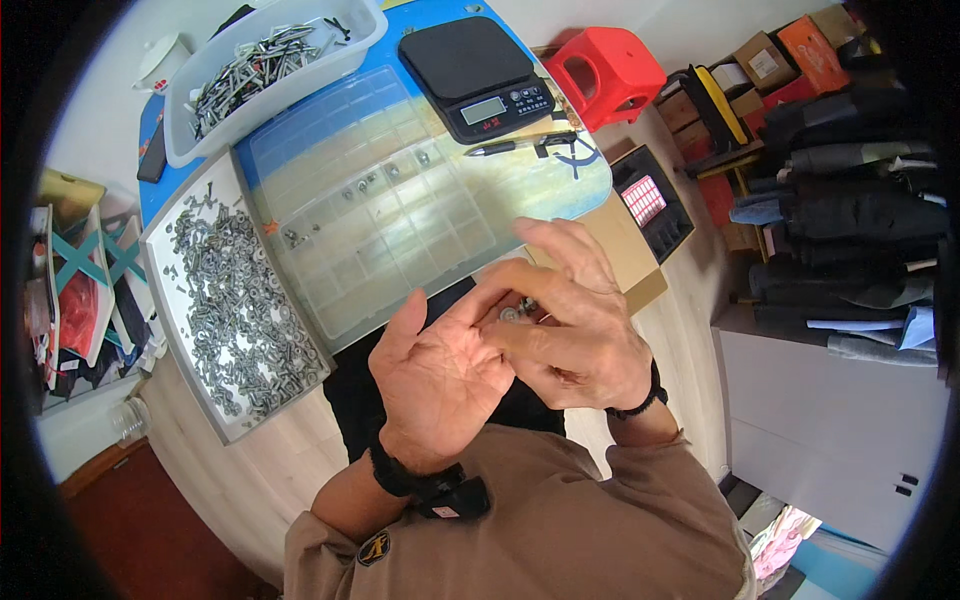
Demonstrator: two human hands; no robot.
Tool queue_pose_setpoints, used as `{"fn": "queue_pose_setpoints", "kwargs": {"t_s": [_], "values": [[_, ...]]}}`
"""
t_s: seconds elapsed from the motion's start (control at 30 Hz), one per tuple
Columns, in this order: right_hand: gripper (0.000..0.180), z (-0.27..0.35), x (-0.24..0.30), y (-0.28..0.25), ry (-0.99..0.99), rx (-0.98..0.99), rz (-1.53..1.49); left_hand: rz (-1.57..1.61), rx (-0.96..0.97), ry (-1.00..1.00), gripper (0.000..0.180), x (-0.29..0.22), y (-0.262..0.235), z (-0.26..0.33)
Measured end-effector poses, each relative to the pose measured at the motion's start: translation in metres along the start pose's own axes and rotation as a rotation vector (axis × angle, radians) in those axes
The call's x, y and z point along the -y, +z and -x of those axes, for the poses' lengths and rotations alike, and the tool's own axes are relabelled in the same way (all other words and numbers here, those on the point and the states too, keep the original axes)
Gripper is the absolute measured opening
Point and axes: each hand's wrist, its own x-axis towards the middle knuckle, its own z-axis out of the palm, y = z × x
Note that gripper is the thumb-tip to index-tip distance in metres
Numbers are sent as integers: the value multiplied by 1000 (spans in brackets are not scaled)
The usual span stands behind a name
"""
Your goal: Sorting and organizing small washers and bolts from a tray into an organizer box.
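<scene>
My left hand (440, 385) is held palm up above my lap, thumb spread, its fingers partly hidden by the other hand. My right hand (575, 335) curls over those fingers, thumb and fingertips touching the left palm. A few small metal hardware pieces (515, 312), one like a washer, show in the gap between the right thumb and index finger. Beyond my hands lies a clear divided plastic organizer box (400, 285); several of its compartments hold small metal parts. To its left, a white tray (236, 425) holds many loose screws and washers (235, 300).
A translucent bin (190, 150) of long bolts stands at the table's far left. A black digital scale (470, 65) and a pen (510, 145) sit at the far right. Past the table are a red stool (610, 75), an open cardboard box (620, 245) and a clothes rack (850, 200).
</scene>
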Motion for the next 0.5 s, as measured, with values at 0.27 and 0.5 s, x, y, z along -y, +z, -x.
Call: {"fn": "queue_pose_setpoints", "kwargs": {"t_s": [0.27,0.5], "values": [[23,-6,-13,7,-22,139,-147,77,-87,-29,81,3,5,5],[22,7,-14,12,87,94,-186,57,-49,-51,81,7,0,7]]}}
